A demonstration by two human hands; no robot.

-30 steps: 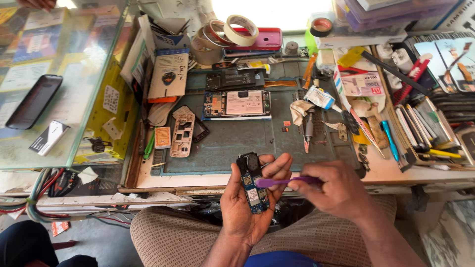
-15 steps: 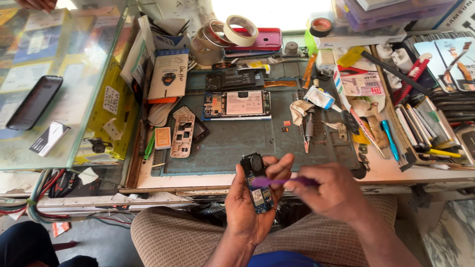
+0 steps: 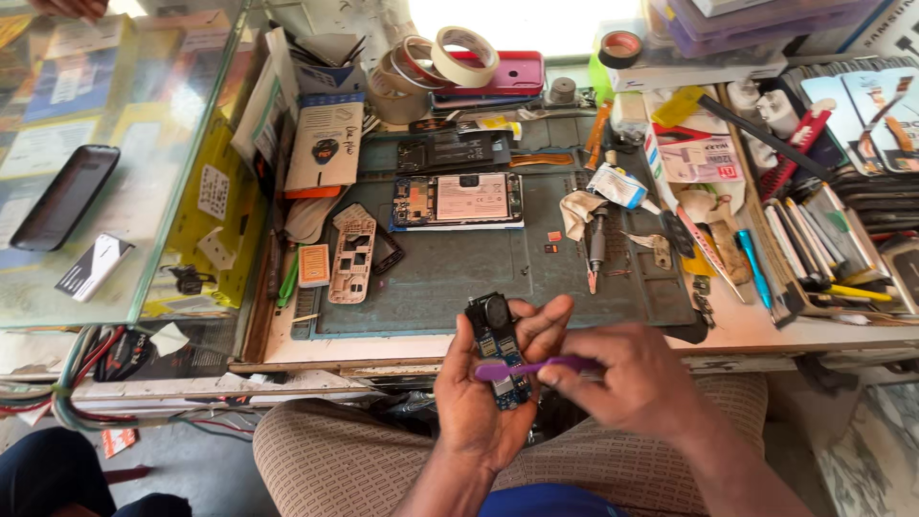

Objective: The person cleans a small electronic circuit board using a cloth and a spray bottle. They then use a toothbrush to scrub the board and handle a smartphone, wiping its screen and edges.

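My left hand [image 3: 483,397] holds a small blue phone circuit board [image 3: 499,350] upright over my lap, just in front of the workbench edge. My right hand [image 3: 627,375] grips a purple plastic tool [image 3: 522,368] and lays its tip across the lower part of the board. On the dark work mat [image 3: 459,268] behind lie an opened phone [image 3: 458,200] with its insides showing and a pale phone frame [image 3: 351,255] with key holes.
Rolls of tape [image 3: 442,56] and a red case [image 3: 512,73] sit at the back. A precision screwdriver [image 3: 595,247] and a glue tube [image 3: 617,186] lie on the mat's right part. Tools crowd the right side [image 3: 814,239]. A glass counter [image 3: 105,163] with a black phone [image 3: 64,196] stands left.
Both hands have drifted slightly lower and to the right with the board. The purple tool's tip stays on the board.
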